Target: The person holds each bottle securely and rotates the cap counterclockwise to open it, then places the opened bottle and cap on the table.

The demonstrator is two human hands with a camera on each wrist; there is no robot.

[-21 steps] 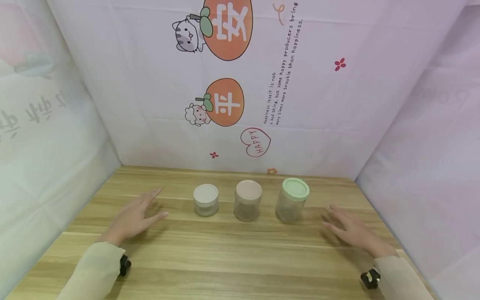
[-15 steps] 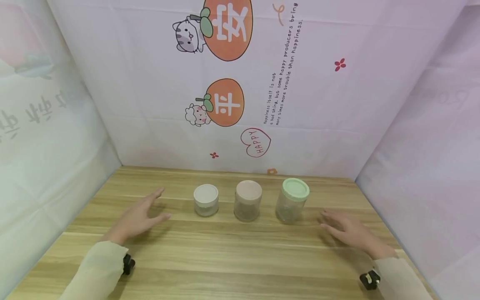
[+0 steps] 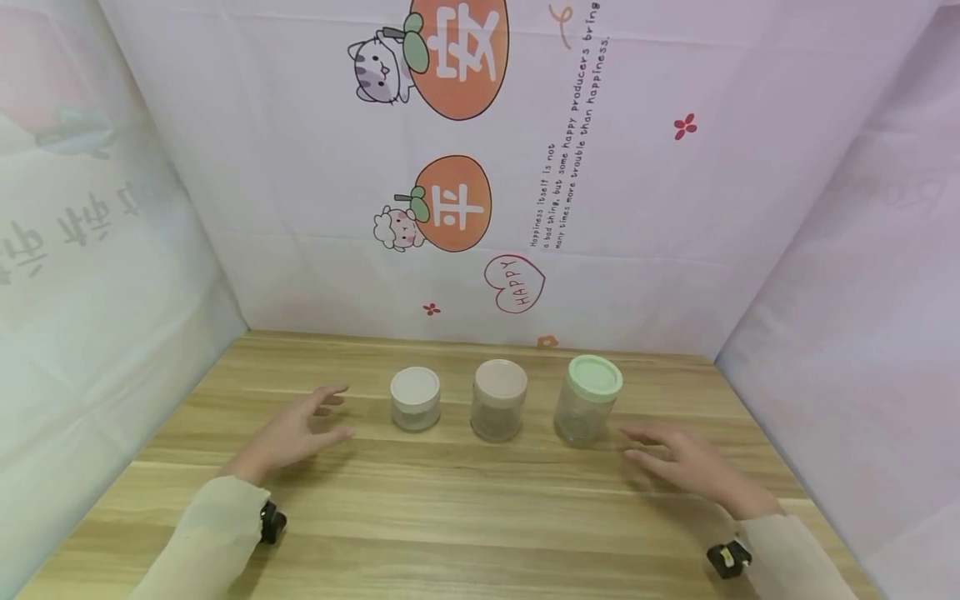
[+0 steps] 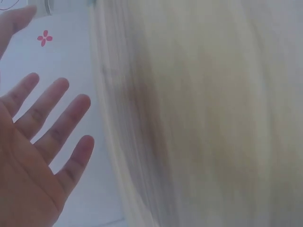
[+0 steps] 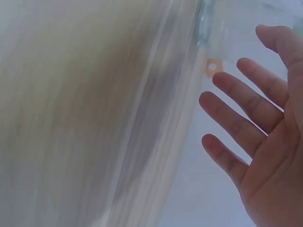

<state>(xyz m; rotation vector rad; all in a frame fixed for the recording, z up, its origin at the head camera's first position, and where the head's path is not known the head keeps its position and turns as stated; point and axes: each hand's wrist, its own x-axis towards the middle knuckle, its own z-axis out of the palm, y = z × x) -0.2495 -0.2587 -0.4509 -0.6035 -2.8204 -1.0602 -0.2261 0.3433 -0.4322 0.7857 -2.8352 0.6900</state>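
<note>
Three lidded clear jars stand upright in a row on the wooden table. At the left is a short jar with a white lid [image 3: 416,400], in the middle a taller one with a beige-pink lid [image 3: 498,402], and at the right the tallest with a light green lid [image 3: 588,402]. My left hand [image 3: 292,433] hovers left of the white-lidded jar, its fingers and thumb spread apart and holding nothing. To the right of the green-lidded jar is my right hand [image 3: 686,462], also with nothing in it and its thumb apart from the fingers. Both wrist views show bare palms with loosely extended fingers.
The wooden table [image 3: 480,517] runs back to a white printed cloth [image 3: 615,292] that hangs behind the jars. More pale cloth closes off the left and right sides. A small black device [image 3: 273,522] sits on the left wrist, another [image 3: 728,559] on the right.
Both hands have moved inward toward the jars, the left hand to the right and the right hand to the left. The jars stay in place on the table.
</note>
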